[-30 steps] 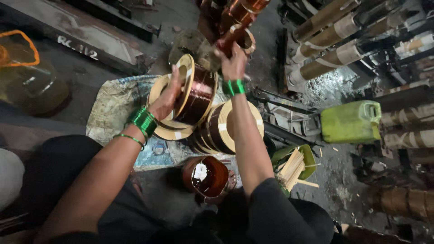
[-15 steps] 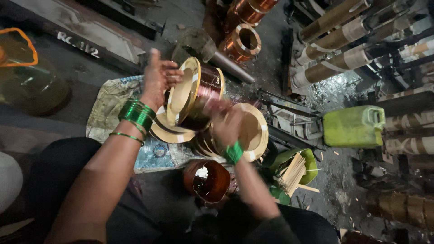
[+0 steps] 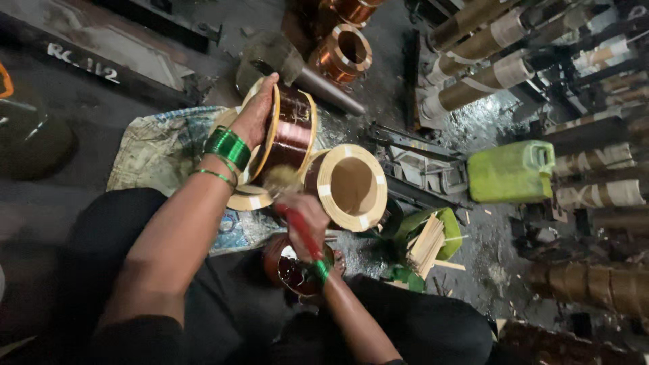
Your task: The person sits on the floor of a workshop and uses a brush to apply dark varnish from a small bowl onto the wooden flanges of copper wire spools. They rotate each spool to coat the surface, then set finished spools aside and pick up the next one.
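My left hand [image 3: 255,116] rests on the upper rim of a copper wire spool [image 3: 287,138], fingers curled over its pale flange and holding it tilted on edge above a printed sack [image 3: 159,145] spread on the dark floor [image 3: 61,203]. My right hand [image 3: 305,220] has its grip closed around the red handle of a brush [image 3: 294,213], whose frayed, pale bristles touch the coil's lower side; motion blurs them, so I cannot tell how far the bristles press in. Green bangles [image 3: 228,147] circle my left wrist, and a green band sits at my right wrist. Just beside the held spool lies a second spool [image 3: 348,186] on its side, its hollow brown core facing up. Below my right hand, between my knees, stands a small round tin [image 3: 294,274] holding a dark reddish, glossy liquid that catches the light. To the right of it a green bowl [image 3: 449,230] holds a bundle of thin wooden strips [image 3: 426,245]. Farther right a green plastic jerrycan [image 3: 510,172] lies on its side; whether it is capped I cannot tell. Paper-wrapped cylindrical coils [image 3: 487,78] are stacked beyond it, and another copper coil [image 3: 345,51] lies near a grey metal shaft [image 3: 324,88] at the top.
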